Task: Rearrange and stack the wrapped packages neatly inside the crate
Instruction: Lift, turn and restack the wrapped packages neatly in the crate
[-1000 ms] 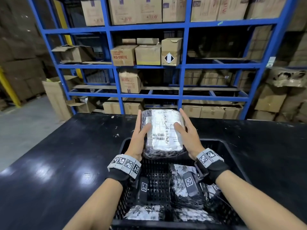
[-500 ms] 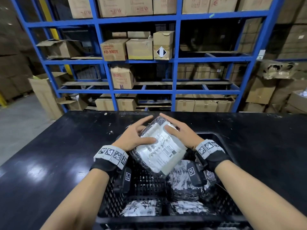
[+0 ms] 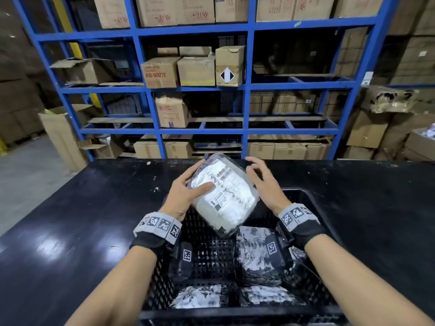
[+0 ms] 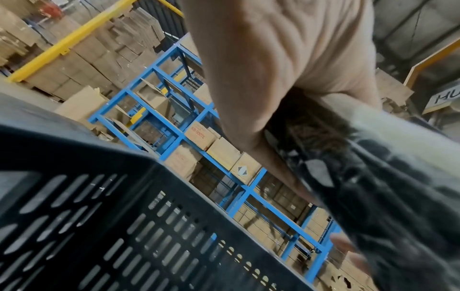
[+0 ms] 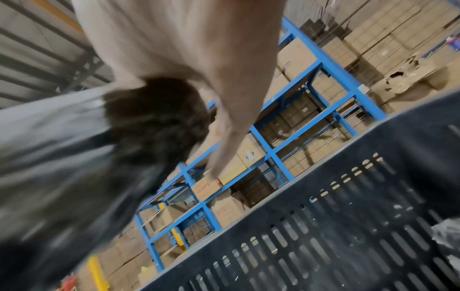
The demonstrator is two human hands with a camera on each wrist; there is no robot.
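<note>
A wrapped package (image 3: 226,196), clear film over white contents with a barcode label, hangs tilted above the far end of the black perforated crate (image 3: 313,201). My left hand (image 3: 188,189) grips its left edge, thumb across the label. My right hand (image 3: 259,182) sits at its right edge, fingers spread and raised; whether the palm touches is unclear. In the crate lie three more wrapped packages: one at the right middle (image 3: 251,255), two by the near wall (image 3: 200,297) (image 3: 270,295). Both wrist views are blurred, showing the package (image 4: 388,187) (image 5: 62,157) and the crate wall (image 4: 99,216) (image 5: 323,226).
The crate stands on a black table (image 3: 82,220) that stretches wide to both sides. Behind the table is a blue steel rack (image 3: 246,109) loaded with cardboard boxes, and more boxes are piled at the right (image 3: 367,130). The crate's left floor (image 3: 211,255) is bare.
The package has tipped from upright to slanted and turned in my hands. My right fingers have lifted from its top while the left hand keeps hold.
</note>
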